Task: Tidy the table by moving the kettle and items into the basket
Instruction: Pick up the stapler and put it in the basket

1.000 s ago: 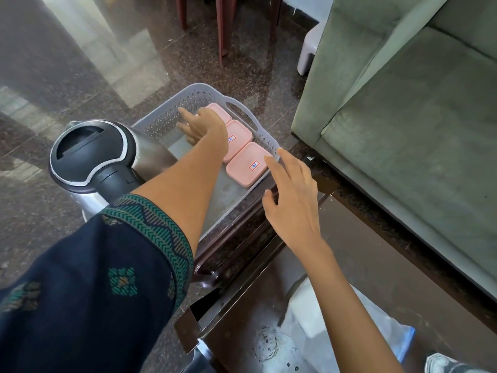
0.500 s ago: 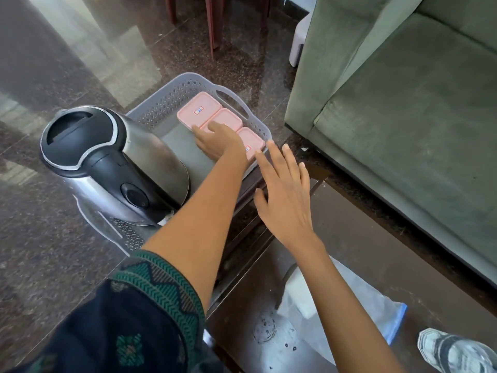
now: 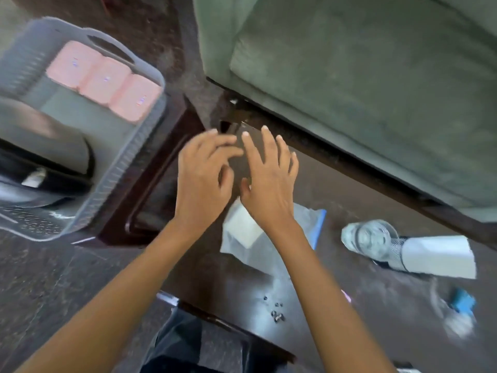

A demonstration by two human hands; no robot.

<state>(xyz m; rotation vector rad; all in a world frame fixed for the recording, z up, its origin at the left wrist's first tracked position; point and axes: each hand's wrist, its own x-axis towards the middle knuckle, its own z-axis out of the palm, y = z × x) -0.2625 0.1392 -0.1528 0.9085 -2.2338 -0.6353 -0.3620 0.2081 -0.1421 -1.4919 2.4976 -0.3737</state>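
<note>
The grey plastic basket (image 3: 139, 146) sits at the left, on the floor beside the dark table (image 3: 336, 278). Three pink lidded boxes (image 3: 105, 80) lie in a row at its far end. The steel and black kettle (image 3: 40, 157) lies blurred in its near end. My left hand (image 3: 204, 179) and my right hand (image 3: 266, 176) hover side by side above the table's far left corner, fingers apart, holding nothing. Under my right wrist lies a clear plastic bag with a white block (image 3: 243, 232).
A green sofa (image 3: 363, 76) fills the upper right, close to the table's far edge. On the table's right lie a tipped glass jar with white paper (image 3: 403, 249), a blurred blue-capped bottle (image 3: 457, 310) and a few small dark bits (image 3: 277, 313).
My left hand has pulled back out of the basket to the table corner beside my right hand. The view has swung right, showing more of the table.
</note>
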